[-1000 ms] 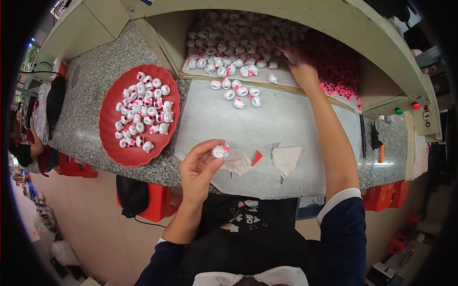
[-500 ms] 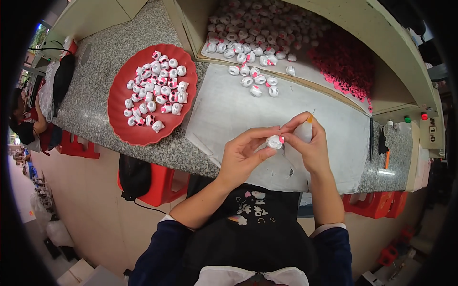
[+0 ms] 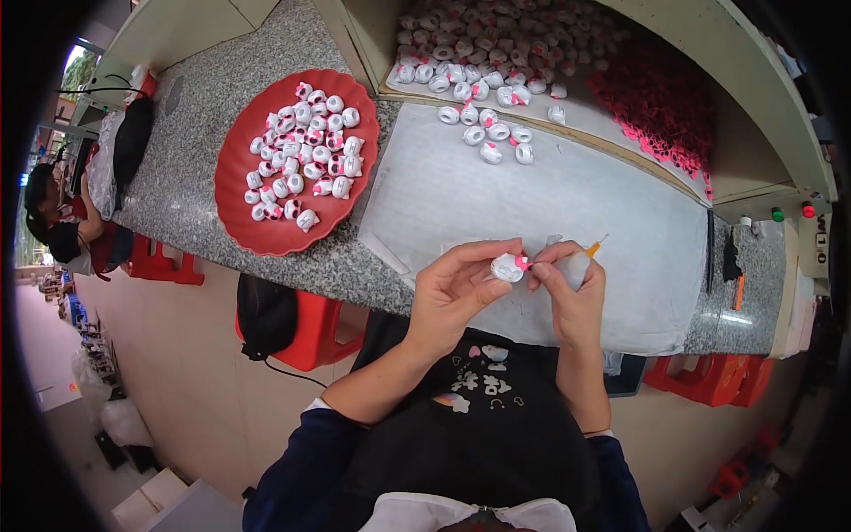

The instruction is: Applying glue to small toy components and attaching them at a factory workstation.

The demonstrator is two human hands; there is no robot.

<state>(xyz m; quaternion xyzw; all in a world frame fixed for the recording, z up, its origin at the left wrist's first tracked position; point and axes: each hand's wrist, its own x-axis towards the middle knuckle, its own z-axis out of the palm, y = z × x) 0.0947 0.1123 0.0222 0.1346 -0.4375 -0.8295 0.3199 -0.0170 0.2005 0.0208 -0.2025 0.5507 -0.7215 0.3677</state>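
Note:
Between the fingertips of my left hand (image 3: 441,297) is a small white cat-head figure (image 3: 507,269), pinched above the sheet-covered bench. A pink bow piece (image 3: 523,262) sits at its right side. The thumb and forefinger of my right hand (image 3: 576,306) are closed right beside the bow; whether they touch it I cannot tell. That same hand also holds a translucent squeeze bottle (image 3: 574,269) in its palm, its orange needle tip (image 3: 593,250) pointing up and to the right. Several similar white figures (image 3: 490,152) lie at the far edge of the white sheet (image 3: 425,191).
On the left stands a red scalloped tray (image 3: 232,191) filled with white figures. A shelf at the back holds a heap of white figures (image 3: 496,44) and a pile of pink pieces (image 3: 656,111). Red stools (image 3: 319,332) stand below the bench. Another person (image 3: 71,217) sits far left.
The bottle has tipped further to the right in my right hand, and those fingers have drawn slightly away from the figure. The whole view has shifted a little.

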